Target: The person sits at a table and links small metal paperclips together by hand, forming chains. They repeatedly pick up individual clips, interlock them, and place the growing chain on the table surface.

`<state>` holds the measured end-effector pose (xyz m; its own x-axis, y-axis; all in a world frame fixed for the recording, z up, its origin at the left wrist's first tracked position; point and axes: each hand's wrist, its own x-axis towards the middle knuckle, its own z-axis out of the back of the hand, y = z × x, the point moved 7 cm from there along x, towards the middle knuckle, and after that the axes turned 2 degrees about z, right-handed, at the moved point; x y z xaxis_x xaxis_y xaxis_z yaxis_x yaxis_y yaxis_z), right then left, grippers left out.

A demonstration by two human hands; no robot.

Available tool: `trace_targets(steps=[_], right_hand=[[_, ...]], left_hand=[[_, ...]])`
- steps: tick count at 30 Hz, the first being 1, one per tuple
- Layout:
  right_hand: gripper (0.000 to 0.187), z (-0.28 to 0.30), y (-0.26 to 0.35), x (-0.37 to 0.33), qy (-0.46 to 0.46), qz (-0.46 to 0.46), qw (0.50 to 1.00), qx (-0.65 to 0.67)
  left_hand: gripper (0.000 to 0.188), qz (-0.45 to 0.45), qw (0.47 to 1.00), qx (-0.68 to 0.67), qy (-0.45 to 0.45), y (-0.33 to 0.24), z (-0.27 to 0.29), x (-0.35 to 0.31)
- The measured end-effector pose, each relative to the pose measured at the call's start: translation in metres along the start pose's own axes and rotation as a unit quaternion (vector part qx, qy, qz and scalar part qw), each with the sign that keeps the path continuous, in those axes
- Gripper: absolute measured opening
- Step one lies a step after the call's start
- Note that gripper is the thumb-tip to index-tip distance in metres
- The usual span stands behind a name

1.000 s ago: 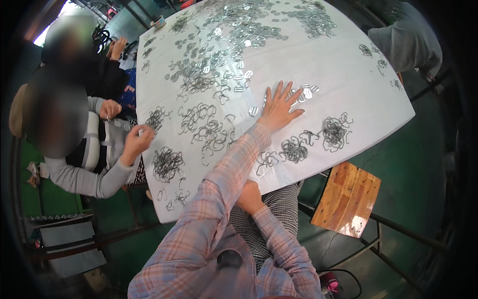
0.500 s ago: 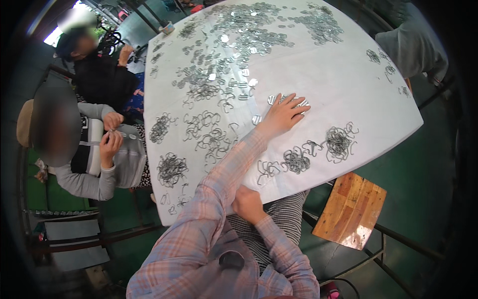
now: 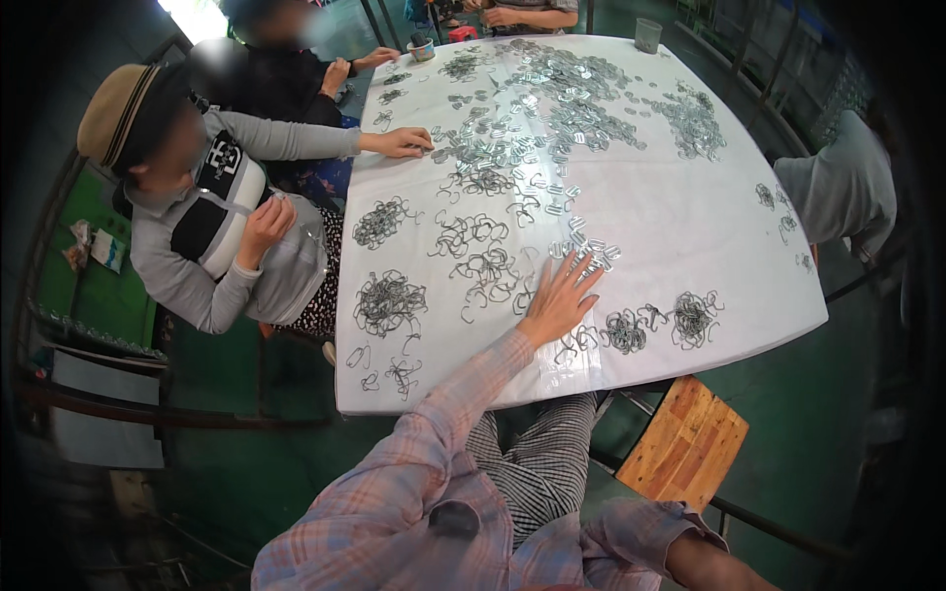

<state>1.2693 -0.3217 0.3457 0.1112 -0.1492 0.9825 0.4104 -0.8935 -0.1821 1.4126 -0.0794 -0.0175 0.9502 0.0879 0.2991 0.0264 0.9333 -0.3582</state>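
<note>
My left hand [image 3: 560,301] lies palm down on the white-covered table, its fingers spread. The fingertips touch a small cluster of flat, slotted metal buckles [image 3: 598,258]. Right of its wrist are loose bent wire hooks [image 3: 576,345] and two tangled heaps of them, a nearer heap [image 3: 625,332] and a farther heap [image 3: 693,319]. More wire hooks [image 3: 483,258] are scattered left of the hand. My right forearm [image 3: 702,559] drops off the lower right of the picture, away from the table, and the hand itself is out of sight.
Many buckles [image 3: 581,94] cover the far part of the white table [image 3: 680,217]. At the left, a co-worker's hand [image 3: 399,143] reaches onto it. Other people sit at the far side. A cup [image 3: 422,49] and a clear tumbler [image 3: 647,35] stand there. A wooden stool [image 3: 685,443] is beside me.
My left hand has drawn nearer to me, still on buckles. My right hand has gone from the table's front edge out past the lower right. A co-worker's arm has stretched onto the table.
</note>
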Motion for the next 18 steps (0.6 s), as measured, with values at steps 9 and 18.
trace_targets(steps=[9, 18], right_hand=[[0.024, -0.005, -0.062, 0.0, -0.028, -0.074, 0.997, -0.016], [0.026, 0.007, -0.075, -0.007, -0.05, -0.082, 0.995, 0.001]], left_hand=[[0.049, -0.005, 1.0, -0.02, -0.014, -0.009, -0.001, 0.006], [0.049, 0.0, 0.999, -0.043, -0.014, -0.006, -0.002, 0.004]])
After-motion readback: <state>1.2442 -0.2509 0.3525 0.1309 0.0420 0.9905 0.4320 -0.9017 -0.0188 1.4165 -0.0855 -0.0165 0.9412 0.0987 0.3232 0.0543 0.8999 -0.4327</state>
